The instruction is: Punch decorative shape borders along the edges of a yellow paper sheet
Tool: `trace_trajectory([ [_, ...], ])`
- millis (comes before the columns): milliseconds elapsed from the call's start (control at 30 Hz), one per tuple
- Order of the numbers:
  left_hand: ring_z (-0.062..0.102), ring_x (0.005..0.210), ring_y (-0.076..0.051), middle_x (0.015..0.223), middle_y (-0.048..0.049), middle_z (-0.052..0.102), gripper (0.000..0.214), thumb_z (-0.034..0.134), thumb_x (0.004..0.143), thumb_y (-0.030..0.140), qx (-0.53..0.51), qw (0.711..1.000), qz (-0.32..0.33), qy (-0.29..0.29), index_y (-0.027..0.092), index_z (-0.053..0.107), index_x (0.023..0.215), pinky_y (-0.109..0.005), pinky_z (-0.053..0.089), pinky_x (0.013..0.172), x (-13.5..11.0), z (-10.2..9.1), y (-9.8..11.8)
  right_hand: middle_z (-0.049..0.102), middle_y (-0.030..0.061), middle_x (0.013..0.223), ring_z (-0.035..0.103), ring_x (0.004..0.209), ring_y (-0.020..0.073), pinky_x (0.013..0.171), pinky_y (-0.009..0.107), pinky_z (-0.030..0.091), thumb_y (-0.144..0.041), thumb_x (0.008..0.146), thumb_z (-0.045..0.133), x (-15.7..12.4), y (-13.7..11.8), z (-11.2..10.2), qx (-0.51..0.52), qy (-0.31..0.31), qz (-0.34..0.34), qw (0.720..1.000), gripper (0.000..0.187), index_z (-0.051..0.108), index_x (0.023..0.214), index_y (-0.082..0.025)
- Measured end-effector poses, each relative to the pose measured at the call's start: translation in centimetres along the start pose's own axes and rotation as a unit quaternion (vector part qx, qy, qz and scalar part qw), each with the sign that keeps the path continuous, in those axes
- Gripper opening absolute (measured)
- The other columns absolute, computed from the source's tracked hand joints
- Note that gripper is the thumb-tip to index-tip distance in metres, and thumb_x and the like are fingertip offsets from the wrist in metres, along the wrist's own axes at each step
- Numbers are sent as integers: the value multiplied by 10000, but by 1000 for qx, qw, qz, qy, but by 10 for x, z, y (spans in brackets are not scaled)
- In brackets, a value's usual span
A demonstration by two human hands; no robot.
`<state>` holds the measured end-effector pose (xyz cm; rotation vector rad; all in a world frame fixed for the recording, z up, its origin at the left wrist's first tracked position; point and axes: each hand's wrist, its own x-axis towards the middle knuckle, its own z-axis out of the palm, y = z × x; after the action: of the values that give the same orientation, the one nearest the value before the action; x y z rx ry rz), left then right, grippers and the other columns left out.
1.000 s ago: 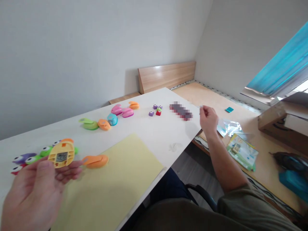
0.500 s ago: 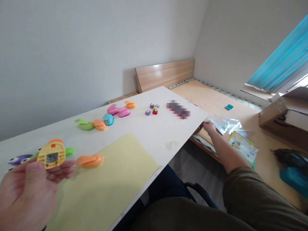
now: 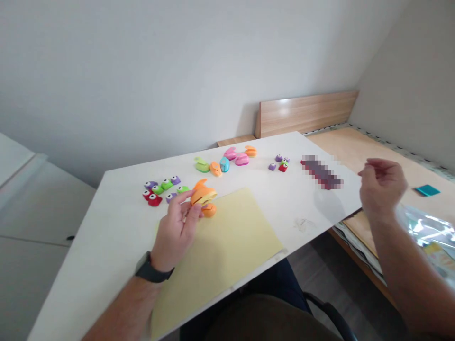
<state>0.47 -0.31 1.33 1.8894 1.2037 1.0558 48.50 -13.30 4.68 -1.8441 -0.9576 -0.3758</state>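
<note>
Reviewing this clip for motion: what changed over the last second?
The left hand moved forward and turned over the orange punch it holds. The right hand lifted away from the plastic bags. The other punches and yellow paper stayed put.

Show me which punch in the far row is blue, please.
The turquoise craft punch, between the orange punch and a pink punch; no other is this colour.

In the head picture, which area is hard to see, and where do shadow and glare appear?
Head view: a pixelated patch hides something on the white table; a soft shadow lies beside it; the clear plastic bag shows glare; the right hand looks slightly blurred.
</note>
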Motion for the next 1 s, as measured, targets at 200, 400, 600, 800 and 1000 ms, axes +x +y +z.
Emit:
trace_trajectory([
  [200,731,889,-223,1044,-62,768,451,592,981,424,64,994,72,-48,228,543,1383,-326,552,794,-2,-3,-1,686,119,1219,690,861,194,697,335,572,-484,902,684,-57,-149,82,167,-411,-171,880,553,590,1388,-240],
  [400,713,941,-231,1205,-78,741,408,578,996,401,88,984,132,-86,264,587,1380,-367,545,893,-2,1,-6,720,73,1210,673,814,148,760,304,548,-498,910,692,-96,-212,141,229,-528,-235,783,533,634,1358,-217],
  [600,677,758,-168,1313,-129,670,634,622,966,433,83,991,93,-41,234,411,1530,-384,551,898,2,-2,-8,747,16,962,638,755,141,709,270,481,-463,967,617,-97,-222,161,188,-510,-206,814,301,710,1121,-223],
  [800,693,778,-202,1345,-156,639,722,725,869,477,140,987,58,-48,213,471,1492,-409,567,867,8,-3,-25,738,68,970,631,802,171,728,284,435,-411,968,612,-107,-222,195,50,-473,-237,847,249,707,1013,-186],
  [1000,708,928,-268,1206,-136,706,518,707,888,405,143,984,64,-78,218,604,1359,-403,560,836,10,-1,-27,717,60,973,624,811,162,733,276,444,-438,952,633,-127,-227,206,74,-491,-260,828,261,695,1022,-194],
])
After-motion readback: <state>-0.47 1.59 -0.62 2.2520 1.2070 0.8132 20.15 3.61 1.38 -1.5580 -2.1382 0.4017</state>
